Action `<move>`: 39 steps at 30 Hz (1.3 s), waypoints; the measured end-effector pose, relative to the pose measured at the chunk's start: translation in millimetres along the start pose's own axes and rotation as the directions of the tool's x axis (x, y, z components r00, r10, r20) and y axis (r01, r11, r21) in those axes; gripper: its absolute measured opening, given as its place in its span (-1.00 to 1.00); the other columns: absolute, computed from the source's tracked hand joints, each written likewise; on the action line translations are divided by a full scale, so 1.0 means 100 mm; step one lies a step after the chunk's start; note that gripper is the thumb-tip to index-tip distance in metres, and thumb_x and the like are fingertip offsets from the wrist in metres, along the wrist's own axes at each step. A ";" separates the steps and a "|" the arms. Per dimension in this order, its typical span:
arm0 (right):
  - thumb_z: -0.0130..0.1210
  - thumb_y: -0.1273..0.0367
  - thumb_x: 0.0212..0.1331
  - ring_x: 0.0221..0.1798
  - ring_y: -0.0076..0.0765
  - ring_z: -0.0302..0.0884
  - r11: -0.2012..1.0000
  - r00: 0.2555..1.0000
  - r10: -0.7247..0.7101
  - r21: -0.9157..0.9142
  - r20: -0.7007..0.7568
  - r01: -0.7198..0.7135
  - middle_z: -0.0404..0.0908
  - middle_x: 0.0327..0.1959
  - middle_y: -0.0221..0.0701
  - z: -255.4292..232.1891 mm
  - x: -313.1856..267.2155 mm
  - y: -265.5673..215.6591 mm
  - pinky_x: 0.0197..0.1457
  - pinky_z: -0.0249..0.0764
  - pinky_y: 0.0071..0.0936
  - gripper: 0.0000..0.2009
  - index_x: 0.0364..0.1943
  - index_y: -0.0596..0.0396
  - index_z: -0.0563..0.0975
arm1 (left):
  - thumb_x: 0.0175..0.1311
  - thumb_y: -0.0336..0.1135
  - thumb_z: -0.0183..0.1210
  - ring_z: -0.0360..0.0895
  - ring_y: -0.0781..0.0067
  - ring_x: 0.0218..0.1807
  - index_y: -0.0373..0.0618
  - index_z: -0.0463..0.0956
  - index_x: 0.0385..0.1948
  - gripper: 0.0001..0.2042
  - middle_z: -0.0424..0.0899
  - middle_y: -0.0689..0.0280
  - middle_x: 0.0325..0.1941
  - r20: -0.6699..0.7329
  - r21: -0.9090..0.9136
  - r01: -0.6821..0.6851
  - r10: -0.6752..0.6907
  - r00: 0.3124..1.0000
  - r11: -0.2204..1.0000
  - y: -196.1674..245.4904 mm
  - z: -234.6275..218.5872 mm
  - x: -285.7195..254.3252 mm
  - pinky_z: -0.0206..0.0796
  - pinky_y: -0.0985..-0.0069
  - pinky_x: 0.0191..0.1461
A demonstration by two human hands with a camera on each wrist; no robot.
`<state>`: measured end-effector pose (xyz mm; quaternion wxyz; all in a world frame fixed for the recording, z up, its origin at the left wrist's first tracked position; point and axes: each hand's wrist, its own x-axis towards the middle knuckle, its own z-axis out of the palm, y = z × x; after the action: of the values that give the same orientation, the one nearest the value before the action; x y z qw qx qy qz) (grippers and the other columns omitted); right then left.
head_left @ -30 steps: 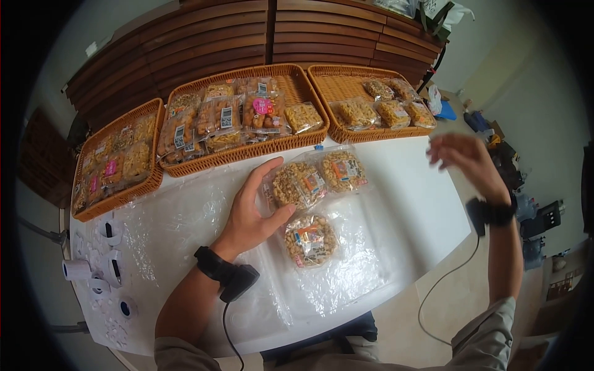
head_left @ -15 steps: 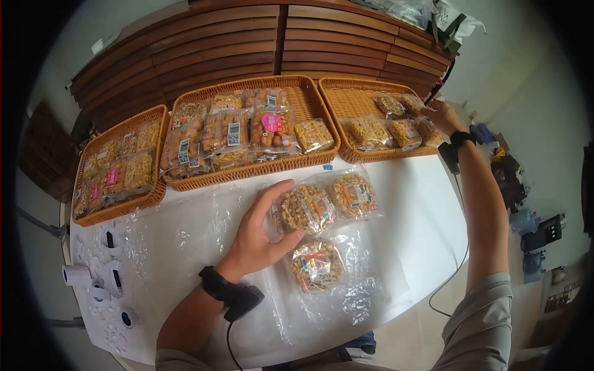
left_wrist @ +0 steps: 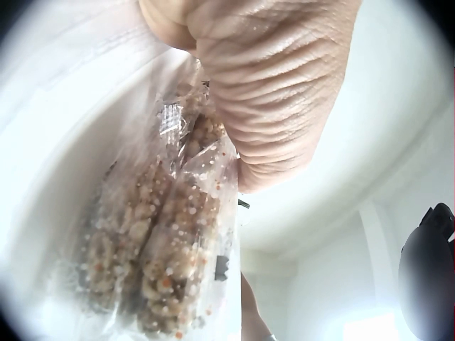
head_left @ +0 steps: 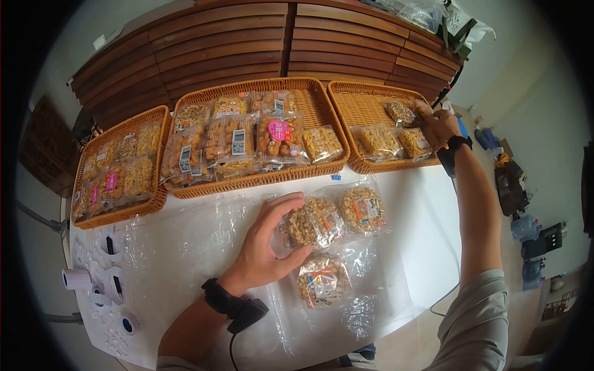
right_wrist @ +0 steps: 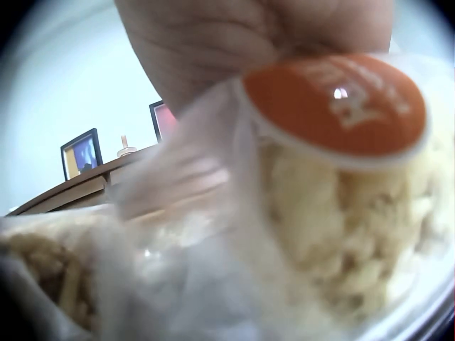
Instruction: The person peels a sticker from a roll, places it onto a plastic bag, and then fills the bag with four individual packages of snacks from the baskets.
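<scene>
In the head view, my left hand curves its thumb and fingers round the left side of a clear packet of round nut snacks on the table. A second round packet adjoins it, and a third lies just below. My right hand reaches over the right end of the right wicker basket. Against that palm, in the right wrist view, is a packet with an orange label; its fingertips are hidden. Packed snacks stand beside the palm in the left wrist view.
A middle basket and a left basket hold many snack packets. Clear plastic sheeting covers much of the white table. Label rolls and paper scraps lie at its left edge. A slatted wooden cabinet stands behind.
My right hand has moved from above the table's right side to the right basket's right end and onto a packet there. The left hand keeps its place at the round packets; the head view has shifted.
</scene>
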<state>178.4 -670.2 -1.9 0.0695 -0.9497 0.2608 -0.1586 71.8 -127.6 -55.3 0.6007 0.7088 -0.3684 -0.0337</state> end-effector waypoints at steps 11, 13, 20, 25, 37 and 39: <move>0.31 0.20 0.02 -0.27 0.10 0.69 0.965 0.913 -0.260 -0.043 -0.314 0.260 0.69 -0.40 0.02 -0.18 0.03 -0.34 -0.15 0.57 -0.21 -0.65 -0.38 0.30 0.69 | 0.06 -0.38 0.37 0.35 0.11 0.38 -0.22 0.39 0.23 -0.39 0.43 0.11 0.33 -0.010 -0.001 -0.001 0.001 1.000 1.000 0.00 0.01 0.00 0.17 0.26 0.44; 0.26 0.28 0.01 -0.25 0.18 0.66 0.949 0.891 -0.295 0.000 -0.346 0.315 0.66 -0.39 0.07 -0.25 -0.06 -0.55 -0.14 0.54 -0.11 -0.72 -0.38 0.29 0.67 | 0.07 -0.39 0.35 0.33 0.14 0.40 -0.23 0.38 0.24 -0.38 0.41 0.11 0.34 -0.001 -0.002 0.000 0.000 1.000 1.000 -0.01 0.00 -0.01 0.12 0.28 0.46; 0.35 0.20 0.01 -0.21 0.16 0.67 0.907 0.908 -0.366 0.143 -0.202 0.397 0.68 -0.35 0.03 -0.19 -0.26 -1.08 -0.07 0.58 -0.17 -0.67 -0.35 0.26 0.69 | 0.08 -0.40 0.33 0.28 0.19 0.44 -0.25 0.37 0.25 -0.39 0.38 0.09 0.37 0.023 0.003 0.002 -0.002 1.000 1.000 0.00 0.00 -0.01 0.04 0.29 0.51; 0.37 0.19 0.04 -0.22 0.01 0.72 0.859 0.866 -0.499 0.147 0.038 0.489 0.73 -0.30 -0.06 -0.15 -0.23 -1.12 -0.13 0.58 -0.25 -0.65 -0.30 0.25 0.70 | 0.06 -0.37 0.37 0.36 0.10 0.37 -0.21 0.42 0.19 -0.42 0.44 0.11 0.32 -0.014 0.012 -0.015 0.015 1.000 1.000 0.00 0.01 0.00 0.17 0.26 0.43; 0.33 -0.03 0.11 0.22 -0.09 0.58 0.934 0.924 -0.355 0.014 0.140 0.356 0.60 0.16 -0.07 0.09 0.12 -0.61 0.24 0.49 -0.27 -0.30 0.19 0.24 0.52 | 0.06 -0.38 0.33 0.30 0.16 0.43 -0.24 0.42 0.18 -0.43 0.38 0.10 0.38 0.033 0.024 0.017 -0.018 0.999 1.000 0.02 -0.02 0.01 0.07 0.28 0.49; 0.39 -0.10 -0.04 0.31 -0.03 0.48 0.963 0.926 -0.263 0.014 0.270 0.269 0.52 0.25 -0.01 0.11 0.15 -0.61 0.32 0.42 -0.25 -0.13 0.27 0.26 0.43 | 0.06 -0.38 0.33 0.31 0.16 0.42 -0.24 0.42 0.18 -0.43 0.38 0.10 0.37 0.033 0.032 0.015 -0.016 0.999 0.999 0.02 -0.02 0.01 0.07 0.28 0.49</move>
<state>223.2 -625.7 5.0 0.0714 -0.9897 0.1197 -0.0327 72.6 -126.7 -52.7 0.5828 0.7204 -0.3734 -0.0442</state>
